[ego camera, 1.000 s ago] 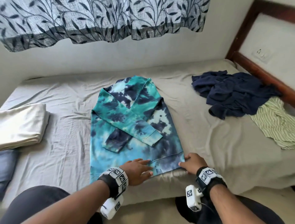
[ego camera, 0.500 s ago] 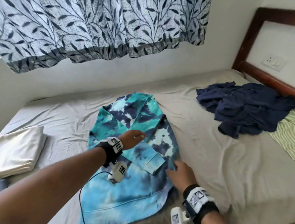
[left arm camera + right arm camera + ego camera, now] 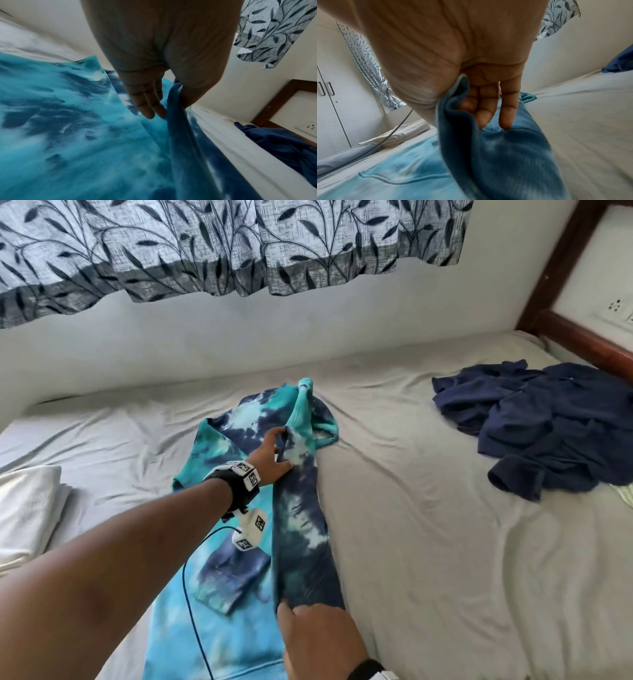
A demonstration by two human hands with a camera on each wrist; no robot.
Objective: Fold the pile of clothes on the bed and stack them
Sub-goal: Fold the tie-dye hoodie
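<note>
Hoodie (image 3: 236,508) in blue tie-dye lay in the middle of the bed (image 3: 428,542). We pinched its right side up with both hands: our left hand (image 3: 270,460) held the far part, our right hand (image 3: 318,642) the near part. Dark blue clothes (image 3: 548,426) sat at 2 o'clock, folded white cloth (image 3: 27,508) at 9 o'clock.

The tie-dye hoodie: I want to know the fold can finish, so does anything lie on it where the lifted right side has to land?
Only its own folded sleeve lies there. Both hands, left and right, grip the tie-dye hoodie edge directly.
</note>
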